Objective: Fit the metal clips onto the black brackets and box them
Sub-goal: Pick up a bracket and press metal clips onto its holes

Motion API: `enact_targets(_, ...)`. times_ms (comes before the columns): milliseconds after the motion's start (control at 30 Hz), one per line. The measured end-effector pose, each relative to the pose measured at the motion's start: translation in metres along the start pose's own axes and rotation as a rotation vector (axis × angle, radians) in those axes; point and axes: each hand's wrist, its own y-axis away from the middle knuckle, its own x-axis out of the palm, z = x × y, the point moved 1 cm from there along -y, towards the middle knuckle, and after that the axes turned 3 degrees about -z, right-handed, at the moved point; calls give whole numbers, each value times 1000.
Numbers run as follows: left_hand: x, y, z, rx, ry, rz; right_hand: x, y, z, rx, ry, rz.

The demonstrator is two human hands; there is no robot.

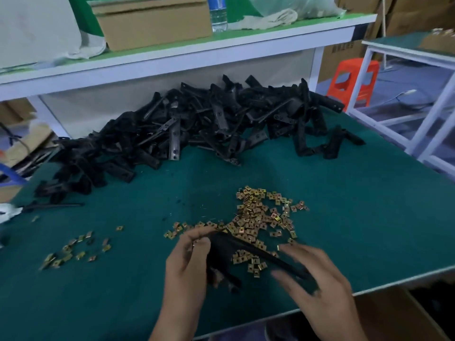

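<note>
Gripping one end of a black bracket (229, 252), the left hand (187, 264) had its fingers curled round it at 6 o'clock on the green counter (357, 217). The right hand (317, 279) lay at the bracket's other end, toward 5 o'clock. It was blurred, so I cannot tell whether it was spread or pinching. The main pile of metal clips (256, 222) lay just beyond the bracket, some showing beneath it. A smaller scatter of clips (73, 252) sat at 8 o'clock. The heap of brackets (197, 124) filled the 12 o'clock edge.
</note>
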Motion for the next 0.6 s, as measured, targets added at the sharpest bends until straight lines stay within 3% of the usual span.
enact_targets(133, 15, -15, -2, 5, -9, 65, 9, -5, 0, -99, 174, 0)
enact_targets(233, 33, -36, -5, 93, -130, 213, 15, -12, -7, 90, 68, 27)
enact_targets(300, 42, -63, 0, 212, -330, 208, 20, -16, -16, 280, -72, -26)
enact_targets(400, 58, -103, 12, 388, -830, 246, 22, -21, -28, 439, -179, -171)
enact_targets(467, 69, -121, 22, 378, -999, 308, 21, -21, -33, 484, -195, -193)
enact_targets(600, 80, -139, 26, 252, -1055, 359, 20, -20, -36, 484, -191, -173)
